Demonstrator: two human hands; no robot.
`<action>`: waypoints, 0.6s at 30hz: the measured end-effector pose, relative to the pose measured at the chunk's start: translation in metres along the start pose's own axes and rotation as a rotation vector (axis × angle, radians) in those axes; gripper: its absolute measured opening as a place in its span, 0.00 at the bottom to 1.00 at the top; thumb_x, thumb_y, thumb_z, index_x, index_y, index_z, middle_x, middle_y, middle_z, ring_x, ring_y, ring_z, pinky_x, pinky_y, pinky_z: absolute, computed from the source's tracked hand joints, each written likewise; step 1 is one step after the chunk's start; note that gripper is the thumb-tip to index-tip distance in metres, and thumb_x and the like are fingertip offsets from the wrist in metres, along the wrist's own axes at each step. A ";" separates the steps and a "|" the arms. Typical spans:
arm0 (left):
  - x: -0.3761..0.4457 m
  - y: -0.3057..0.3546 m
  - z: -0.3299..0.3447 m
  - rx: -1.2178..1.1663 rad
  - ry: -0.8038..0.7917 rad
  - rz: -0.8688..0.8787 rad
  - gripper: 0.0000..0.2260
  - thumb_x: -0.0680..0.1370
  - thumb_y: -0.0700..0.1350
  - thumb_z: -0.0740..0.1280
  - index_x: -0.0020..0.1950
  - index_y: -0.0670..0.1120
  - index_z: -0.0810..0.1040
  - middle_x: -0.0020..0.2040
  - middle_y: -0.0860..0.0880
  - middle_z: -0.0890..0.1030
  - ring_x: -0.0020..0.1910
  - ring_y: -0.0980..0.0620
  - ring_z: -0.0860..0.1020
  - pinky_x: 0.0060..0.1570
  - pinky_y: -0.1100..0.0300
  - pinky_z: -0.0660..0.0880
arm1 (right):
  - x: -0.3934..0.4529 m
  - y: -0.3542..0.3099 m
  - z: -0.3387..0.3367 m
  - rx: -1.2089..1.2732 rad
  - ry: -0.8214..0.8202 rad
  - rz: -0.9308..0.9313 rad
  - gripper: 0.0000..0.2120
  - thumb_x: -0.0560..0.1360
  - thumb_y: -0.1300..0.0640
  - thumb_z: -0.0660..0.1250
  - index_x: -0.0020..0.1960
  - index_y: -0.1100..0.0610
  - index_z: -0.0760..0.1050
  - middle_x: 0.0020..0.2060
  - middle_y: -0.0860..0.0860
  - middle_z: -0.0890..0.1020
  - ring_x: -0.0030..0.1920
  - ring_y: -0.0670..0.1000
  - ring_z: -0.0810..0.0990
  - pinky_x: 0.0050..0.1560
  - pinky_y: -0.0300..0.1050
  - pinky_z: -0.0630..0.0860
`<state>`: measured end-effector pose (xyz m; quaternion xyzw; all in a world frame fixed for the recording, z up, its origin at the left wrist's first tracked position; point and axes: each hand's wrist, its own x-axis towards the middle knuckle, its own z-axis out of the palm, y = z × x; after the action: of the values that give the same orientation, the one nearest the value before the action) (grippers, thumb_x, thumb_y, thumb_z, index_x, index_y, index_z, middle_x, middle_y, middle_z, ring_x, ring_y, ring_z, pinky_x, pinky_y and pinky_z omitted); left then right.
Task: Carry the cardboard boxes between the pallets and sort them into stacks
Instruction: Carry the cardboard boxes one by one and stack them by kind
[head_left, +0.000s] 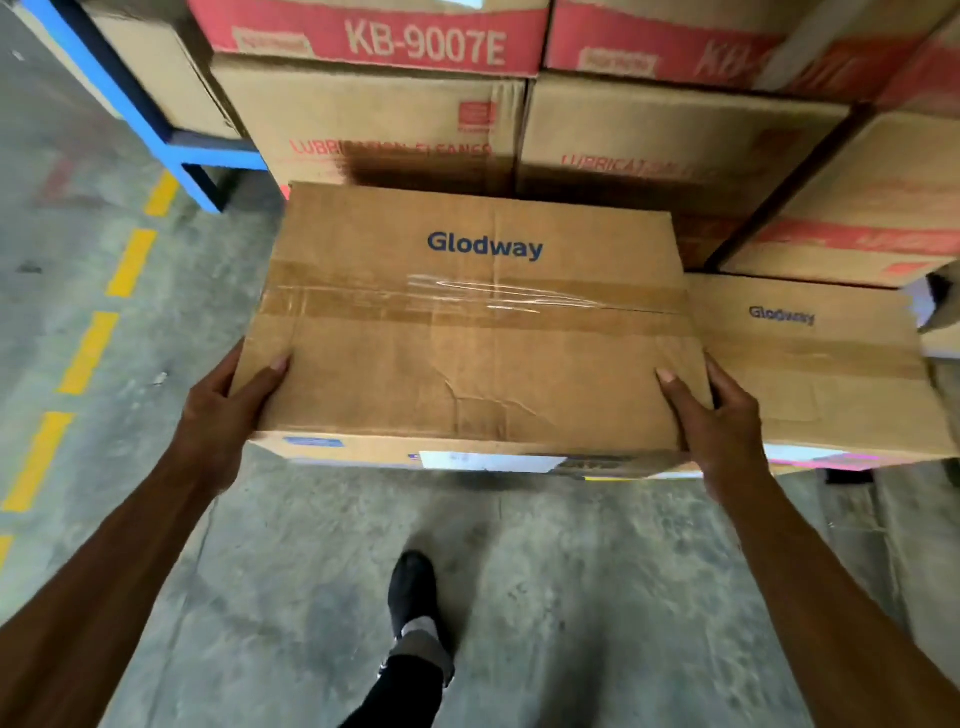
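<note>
A taped brown cardboard box printed "Glodway" fills the middle of the head view, held above the concrete floor. My left hand grips its near left corner, thumb lying on the top face. My right hand grips the near right corner the same way. A second "Glodway" box lies lower, right beside the held one. Behind both rises a stack of brown boxes with red bands, one marked "KB-9007E".
A blue metal rack frame stands at the upper left. Dashed yellow floor lines run down the left side. My foot in a black shoe is on the grey floor below the box. More red-banded boxes are stacked at right.
</note>
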<state>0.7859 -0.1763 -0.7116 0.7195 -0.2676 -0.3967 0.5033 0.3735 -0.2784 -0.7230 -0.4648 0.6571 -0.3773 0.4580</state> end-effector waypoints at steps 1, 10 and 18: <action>-0.022 0.007 -0.006 -0.018 0.014 -0.003 0.18 0.77 0.43 0.67 0.67 0.48 0.75 0.52 0.55 0.82 0.46 0.62 0.81 0.44 0.71 0.77 | -0.015 -0.008 -0.011 0.004 -0.013 -0.011 0.21 0.74 0.56 0.70 0.66 0.53 0.75 0.54 0.48 0.82 0.49 0.38 0.80 0.54 0.35 0.77; -0.299 0.117 -0.041 -0.167 0.102 0.066 0.11 0.77 0.44 0.68 0.58 0.52 0.79 0.51 0.56 0.83 0.49 0.59 0.81 0.51 0.61 0.74 | -0.197 -0.132 -0.183 -0.040 -0.078 -0.187 0.20 0.72 0.51 0.71 0.63 0.51 0.76 0.52 0.43 0.82 0.50 0.37 0.80 0.61 0.47 0.76; -0.531 0.159 -0.059 -0.215 0.095 0.137 0.14 0.76 0.45 0.68 0.61 0.52 0.78 0.51 0.57 0.84 0.49 0.60 0.81 0.49 0.63 0.74 | -0.381 -0.171 -0.329 -0.051 -0.023 -0.318 0.23 0.74 0.52 0.70 0.68 0.51 0.73 0.57 0.50 0.80 0.53 0.48 0.78 0.49 0.39 0.75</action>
<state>0.5497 0.2148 -0.3920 0.6594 -0.2480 -0.3531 0.6156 0.1620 0.0610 -0.3728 -0.5787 0.5794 -0.4227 0.3882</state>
